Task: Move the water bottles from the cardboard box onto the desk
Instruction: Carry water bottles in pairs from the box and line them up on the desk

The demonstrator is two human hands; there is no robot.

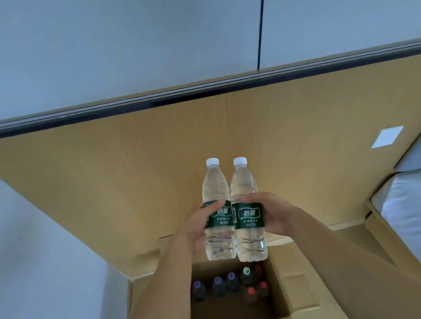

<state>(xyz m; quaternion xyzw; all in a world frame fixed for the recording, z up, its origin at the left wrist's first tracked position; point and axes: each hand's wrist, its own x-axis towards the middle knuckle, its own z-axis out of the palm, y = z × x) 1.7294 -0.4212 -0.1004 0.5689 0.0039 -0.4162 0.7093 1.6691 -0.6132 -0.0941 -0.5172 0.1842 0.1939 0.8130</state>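
Two water bottles frame centre, upright, touching: left bottle (216, 211) gripped by left hand (197, 227), right bottle (247, 210) by right hand (272, 213); both above cardboard box (294, 281), before desk (120, 160).

In my left hand (197, 227) the water bottle (216, 211) is clear, with a white cap and a dark green label printed in white characters. The second water bottle (247, 210), in my right hand (272, 211), matches it: clear, white cap, green label with white print. The desk (120, 160) is pale yellowish wood with a dark strip along its far edge and a white rectangular patch (387, 136) at the right. The cardboard box (294, 284) is plain brown; the bottles (233, 285) inside are dark, capped blue-purple, green-and-white, and red. The wall (100, 38) is pale blue-grey with one thin dark line.
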